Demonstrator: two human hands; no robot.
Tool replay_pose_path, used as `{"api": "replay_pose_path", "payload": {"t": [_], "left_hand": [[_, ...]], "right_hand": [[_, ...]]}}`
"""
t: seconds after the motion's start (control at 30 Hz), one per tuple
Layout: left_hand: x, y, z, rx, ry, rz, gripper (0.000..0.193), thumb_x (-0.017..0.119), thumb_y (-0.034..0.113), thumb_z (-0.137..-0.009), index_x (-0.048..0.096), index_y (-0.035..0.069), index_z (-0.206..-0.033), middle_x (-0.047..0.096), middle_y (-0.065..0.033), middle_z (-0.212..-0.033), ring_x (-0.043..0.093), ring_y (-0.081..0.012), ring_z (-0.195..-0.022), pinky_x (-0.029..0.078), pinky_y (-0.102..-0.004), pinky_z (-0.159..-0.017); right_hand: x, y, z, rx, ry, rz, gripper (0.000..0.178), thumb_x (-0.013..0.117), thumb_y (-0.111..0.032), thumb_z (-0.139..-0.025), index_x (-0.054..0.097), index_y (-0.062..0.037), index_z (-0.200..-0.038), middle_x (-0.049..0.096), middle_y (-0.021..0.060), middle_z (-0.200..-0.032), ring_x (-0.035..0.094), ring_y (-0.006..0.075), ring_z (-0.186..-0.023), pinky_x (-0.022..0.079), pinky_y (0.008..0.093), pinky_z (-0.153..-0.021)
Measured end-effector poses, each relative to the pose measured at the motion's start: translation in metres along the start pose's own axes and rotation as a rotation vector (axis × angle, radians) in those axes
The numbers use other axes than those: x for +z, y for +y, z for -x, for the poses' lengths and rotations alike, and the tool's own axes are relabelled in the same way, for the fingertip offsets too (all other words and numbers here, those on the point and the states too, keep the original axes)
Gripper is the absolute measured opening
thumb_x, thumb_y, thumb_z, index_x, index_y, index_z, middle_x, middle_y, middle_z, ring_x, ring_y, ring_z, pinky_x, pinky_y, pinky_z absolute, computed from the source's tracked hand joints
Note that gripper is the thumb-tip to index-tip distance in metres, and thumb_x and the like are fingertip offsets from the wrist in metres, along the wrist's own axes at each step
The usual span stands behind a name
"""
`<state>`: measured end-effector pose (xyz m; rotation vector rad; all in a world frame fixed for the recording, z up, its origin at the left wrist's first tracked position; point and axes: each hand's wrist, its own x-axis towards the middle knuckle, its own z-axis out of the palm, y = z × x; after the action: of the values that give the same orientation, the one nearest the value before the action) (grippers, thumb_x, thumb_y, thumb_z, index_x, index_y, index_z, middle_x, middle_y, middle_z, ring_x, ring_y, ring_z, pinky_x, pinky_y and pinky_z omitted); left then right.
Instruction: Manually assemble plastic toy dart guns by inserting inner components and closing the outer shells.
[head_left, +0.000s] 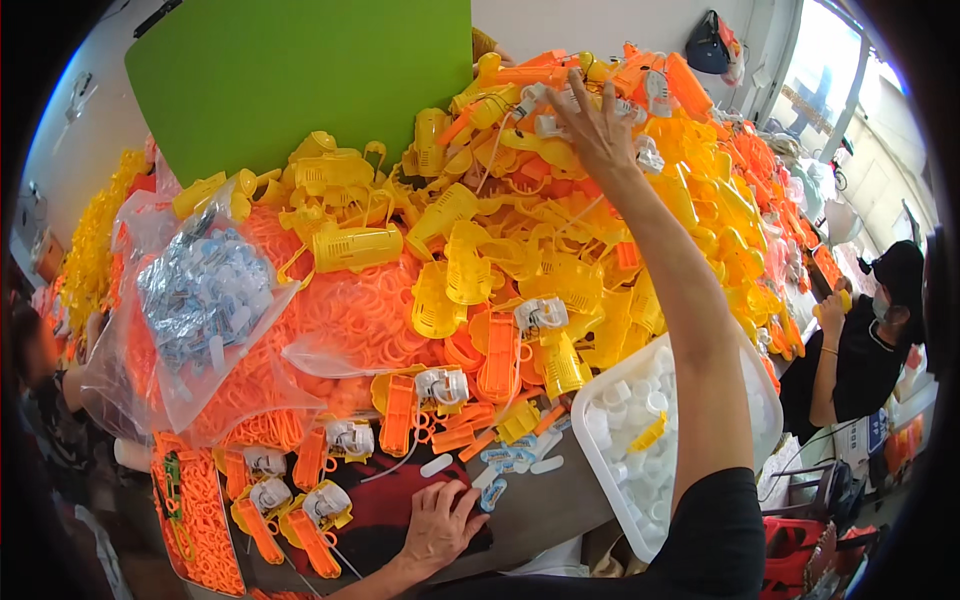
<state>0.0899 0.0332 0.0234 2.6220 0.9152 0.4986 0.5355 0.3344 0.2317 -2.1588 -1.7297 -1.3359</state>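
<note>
My left hand (440, 522) rests palm down on the dark work surface, fingers bent a little and apart. Its fingertips are beside a small blue-and-white piece (490, 495), and I see nothing held in it. Stretched far forward, my right hand (597, 128) is over the top of the heap, its fingers spread among small white parts with wires (530, 98). Whether it touches one is hard to see. Yellow plastic shells (358, 247) and orange parts make up the heap. Several part-built units, such as an orange-and-yellow one (317, 540), lie left of my left hand.
A white tub (590, 440) of white caps stands under my right forearm. At the left are a clear bag of blue-and-white pieces (208, 285) and a tray of orange links (205, 520). A green board (310, 80) rises behind. A person (855, 340) works at the right.
</note>
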Motion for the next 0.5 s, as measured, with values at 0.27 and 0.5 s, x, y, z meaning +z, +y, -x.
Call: {"api": "replay_pose_path", "payload": {"t": [0.27, 0.5], "left_hand": [[-0.003, -0.001, 0.000, -0.046, -0.036, 0.001, 0.047, 0.080, 0.033, -0.084, 0.065, 0.011, -0.123, 0.050, -0.0077, -0.123, 0.047, -0.0308, -0.114, 0.038, -0.0463, -0.097], [0.004, -0.003, -0.001, -0.068, -0.057, -0.006, 0.046, 0.078, 0.037, -0.086, 0.066, 0.013, -0.124, 0.050, -0.0062, -0.121, 0.048, -0.0286, -0.114, 0.038, -0.0467, -0.097]], "right_hand": [[0.013, 0.035, -0.051, 0.086, 0.179, -0.198, 0.066, 0.069, -0.005, -0.084, 0.046, -0.0280, -0.142, 0.052, 0.0059, -0.141, 0.056, 0.0431, -0.123, 0.064, 0.0498, -0.077], [0.053, 0.057, -0.093, 0.208, 0.137, -0.161, 0.044, 0.060, -0.012, -0.096, 0.048, -0.0276, -0.136, 0.057, 0.0071, -0.137, 0.057, 0.0424, -0.123, 0.064, 0.0474, -0.077]]}}
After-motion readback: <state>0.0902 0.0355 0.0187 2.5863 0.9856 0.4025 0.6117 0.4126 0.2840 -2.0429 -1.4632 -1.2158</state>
